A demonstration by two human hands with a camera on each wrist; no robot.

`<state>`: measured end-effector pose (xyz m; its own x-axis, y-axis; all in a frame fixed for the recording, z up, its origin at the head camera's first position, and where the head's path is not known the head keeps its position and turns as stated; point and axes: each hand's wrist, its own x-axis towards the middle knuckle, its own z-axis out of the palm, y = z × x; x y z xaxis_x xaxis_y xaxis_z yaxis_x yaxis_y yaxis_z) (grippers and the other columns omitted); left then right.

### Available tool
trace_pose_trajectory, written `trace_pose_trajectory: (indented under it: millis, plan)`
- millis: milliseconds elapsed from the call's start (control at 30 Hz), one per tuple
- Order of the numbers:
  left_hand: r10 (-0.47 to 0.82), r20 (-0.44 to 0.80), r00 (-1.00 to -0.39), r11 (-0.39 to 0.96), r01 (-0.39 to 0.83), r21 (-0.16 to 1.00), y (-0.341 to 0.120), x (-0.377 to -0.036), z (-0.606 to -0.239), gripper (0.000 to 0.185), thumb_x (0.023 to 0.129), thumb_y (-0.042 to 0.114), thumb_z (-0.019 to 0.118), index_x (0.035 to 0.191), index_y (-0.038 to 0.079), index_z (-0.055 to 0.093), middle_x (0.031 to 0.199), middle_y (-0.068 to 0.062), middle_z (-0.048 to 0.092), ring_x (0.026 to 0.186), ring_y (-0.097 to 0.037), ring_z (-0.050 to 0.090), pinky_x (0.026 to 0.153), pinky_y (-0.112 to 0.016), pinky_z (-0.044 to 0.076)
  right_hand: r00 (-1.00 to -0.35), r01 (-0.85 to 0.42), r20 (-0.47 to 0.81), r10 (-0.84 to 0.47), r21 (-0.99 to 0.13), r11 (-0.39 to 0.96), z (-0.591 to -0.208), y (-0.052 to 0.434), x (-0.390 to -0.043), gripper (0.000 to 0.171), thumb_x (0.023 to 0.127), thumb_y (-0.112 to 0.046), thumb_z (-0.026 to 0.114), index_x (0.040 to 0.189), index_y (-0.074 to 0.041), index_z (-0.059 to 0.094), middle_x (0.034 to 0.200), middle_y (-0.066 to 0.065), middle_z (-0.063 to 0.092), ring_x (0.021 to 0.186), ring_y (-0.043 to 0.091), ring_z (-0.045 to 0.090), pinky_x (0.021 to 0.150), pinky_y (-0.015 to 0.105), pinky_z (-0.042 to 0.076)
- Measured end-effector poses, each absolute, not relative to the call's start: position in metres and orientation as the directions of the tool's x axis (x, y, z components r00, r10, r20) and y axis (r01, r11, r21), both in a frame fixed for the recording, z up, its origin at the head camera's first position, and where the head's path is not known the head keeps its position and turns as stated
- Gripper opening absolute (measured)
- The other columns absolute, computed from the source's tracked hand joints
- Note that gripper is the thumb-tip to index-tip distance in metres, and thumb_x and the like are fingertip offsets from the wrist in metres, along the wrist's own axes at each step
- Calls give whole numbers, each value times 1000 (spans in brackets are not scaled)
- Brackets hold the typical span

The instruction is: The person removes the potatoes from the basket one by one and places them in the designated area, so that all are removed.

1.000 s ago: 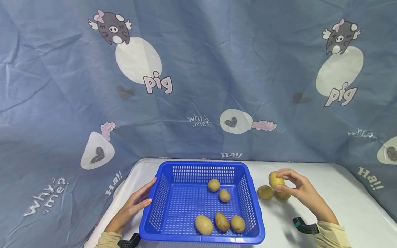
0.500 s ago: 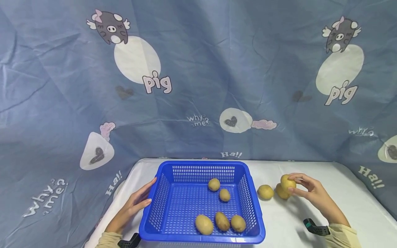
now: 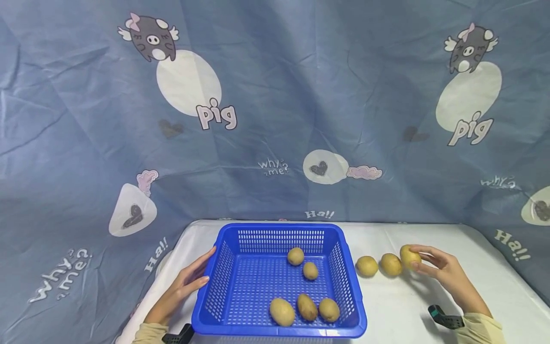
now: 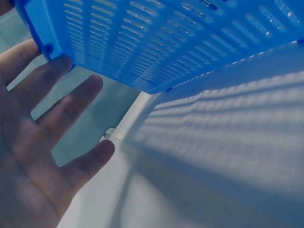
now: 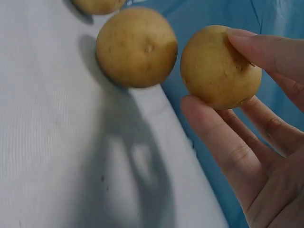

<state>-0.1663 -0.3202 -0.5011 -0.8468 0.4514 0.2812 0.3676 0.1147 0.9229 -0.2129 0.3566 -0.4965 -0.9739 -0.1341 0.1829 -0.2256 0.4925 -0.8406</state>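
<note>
My right hand [image 3: 449, 274] pinches a yellow-brown potato [image 3: 410, 257] between thumb and fingers, to the right of the blue basket. Close beside it on the white tabletop lies a second potato [image 3: 391, 264], and a third potato [image 3: 367, 266] sits nearer the basket's right wall. In the right wrist view, the held potato [image 5: 213, 69] shows a narrow gap from its neighbour [image 5: 137, 47]. With fingers spread and fairly straight, my left hand [image 3: 182, 289] touches the left rim of the blue plastic basket [image 3: 279, 330]. Its fingertips meet that rim in the left wrist view too.
Inside the basket are several potatoes: two toward the back right, such as the small potato [image 3: 310, 271], and others along the front, including a large potato [image 3: 282, 312]. A blue printed cloth [image 3: 258, 143] hangs behind the white table [image 3: 438, 239].
My right hand has moved to the right with its potato, passing over the middle potato, and now holds it lower at the right end of the row. My left hand stays at the rim.
</note>
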Motion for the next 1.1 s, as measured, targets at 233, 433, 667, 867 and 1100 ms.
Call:
trace_pose_trajectory:
  millis: [233, 433, 667, 867, 1100]
  plan:
    - [447, 268, -854, 118, 353, 928, -320, -166, -500, 65, 104, 3, 43, 165, 7, 21, 168, -33, 15, 148, 8, 35, 113, -10, 34, -992, -122, 97, -76, -843, 524, -506, 365, -215, 53, 94, -24, 77, 138, 2, 61, 118, -42, 58, 105, -23, 53, 83, 15, 55]
    - [438, 271, -857, 141, 363, 921, -320, -166, -500, 66, 103, 3, 43, 165, 7, 22, 168, -33, 15, 147, 10, 35, 113, -9, 33, -993, -116, 97, -64, -818, 563, -513, 373, -214, 54, 94, -26, 78, 138, 2, 62, 118, -41, 58, 104, -23, 52, 82, 13, 54]
    - [443, 275, -853, 119, 360, 925, -319, -165, -499, 65, 104, 4, 43, 165, 7, 21, 169, -31, 14, 149, 9, 33, 115, -8, 29, -990, -137, 116, -74, -808, 572, -516, 380, -214, 52, 93, -23, 78, 136, 3, 63, 118, -39, 61, 103, -24, 52, 81, 10, 52]
    - [440, 277, -854, 109, 357, 928, -319, -164, -499, 65, 104, 3, 43, 165, 8, 21, 170, -30, 14, 149, 8, 33, 115, -8, 28, -991, -137, 110, -81, -777, 615, -518, 382, -217, 51, 92, -23, 79, 134, 3, 65, 117, -40, 59, 102, -26, 48, 82, 8, 49]
    - [440, 280, -853, 109, 360, 927, -318, -164, -500, 65, 104, 2, 42, 165, 6, 21, 168, -33, 13, 149, 9, 33, 115, -8, 29, -965, -262, 216, -150, -743, 616, -521, 382, -218, 45, 94, -16, 75, 134, 3, 65, 122, -35, 63, 109, -27, 47, 85, 5, 45]
